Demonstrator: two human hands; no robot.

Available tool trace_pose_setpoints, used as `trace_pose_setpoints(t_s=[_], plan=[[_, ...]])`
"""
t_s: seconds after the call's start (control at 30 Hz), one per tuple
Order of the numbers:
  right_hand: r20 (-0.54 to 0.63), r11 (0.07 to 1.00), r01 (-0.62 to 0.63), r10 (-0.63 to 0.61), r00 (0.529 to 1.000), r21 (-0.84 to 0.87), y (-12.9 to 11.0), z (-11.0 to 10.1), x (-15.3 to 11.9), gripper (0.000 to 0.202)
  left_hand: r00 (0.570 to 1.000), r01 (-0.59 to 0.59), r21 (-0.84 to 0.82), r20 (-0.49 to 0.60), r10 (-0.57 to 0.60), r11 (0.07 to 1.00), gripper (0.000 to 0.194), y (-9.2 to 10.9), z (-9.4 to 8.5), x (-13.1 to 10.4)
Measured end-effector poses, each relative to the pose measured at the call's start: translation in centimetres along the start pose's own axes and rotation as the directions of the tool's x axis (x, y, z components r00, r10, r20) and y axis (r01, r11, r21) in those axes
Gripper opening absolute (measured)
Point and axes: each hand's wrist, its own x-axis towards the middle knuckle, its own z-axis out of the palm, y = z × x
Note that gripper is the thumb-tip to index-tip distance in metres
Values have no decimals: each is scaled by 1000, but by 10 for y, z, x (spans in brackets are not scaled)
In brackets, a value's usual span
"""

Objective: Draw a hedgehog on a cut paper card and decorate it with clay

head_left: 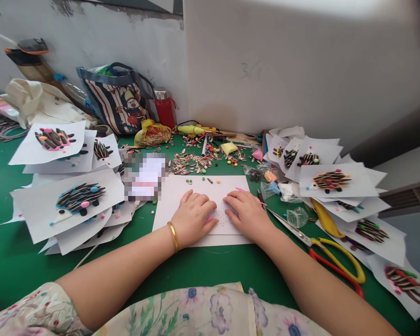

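I'm resting my left hand (195, 218) palm-down, fingers loosely spread, on a white paper sheet (166, 207), its thumb pointing toward a line drawing (225, 218) between both hands. My right hand (247, 212) is curling over the sheet opposite, a pink stick (239, 189) showing behind it; from here I cannot tell whether it's pinching that. Sunflower seeds (187, 163) are lying beyond both hands.
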Motion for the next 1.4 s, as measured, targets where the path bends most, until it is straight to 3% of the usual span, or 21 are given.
trace_pose_setpoints(t_s=[0.2, 0.37, 0.57, 0.77, 0.93, 1.13, 1.23, 1.4], plan=[[3, 1000, 11, -11, 1000, 7, 0, -2, 0, 30, 980, -188, -89, 47, 193, 978, 24, -12, -16, -4], [-2, 1000, 11, -11, 1000, 3, 1, -2, 0, 30, 960, -261, -52, 88, 265, 964, 26, -15, -23, -9], [2, 1000, 8, -8, 1000, 3, 2, -2, 0, 30, 951, -262, -41, 161, 265, 964, 22, -16, -25, -11], [-4, 1000, 11, -11, 1000, 7, 2, -1, -1, 29, 950, -259, -65, 164, 266, 964, 30, -19, -27, -12], [-14, 1000, 16, -16, 1000, 8, 2, -1, 0, 29, 949, -269, -61, 153, 275, 961, 21, -17, -26, -12], [1, 1000, 8, -8, 1000, 12, 0, -3, 0, 29, 971, -218, -47, 86, 221, 975, 45, -15, -27, -12], [-5, 1000, 12, -12, 1000, 12, 0, -3, 0, 30, 979, -201, -32, 39, 202, 979, 43, -14, -29, -13], [-3, 1000, 10, -10, 1000, 10, 1, -2, 0, 29, 977, -200, -3, 74, 199, 980, 38, -15, -28, -12]])
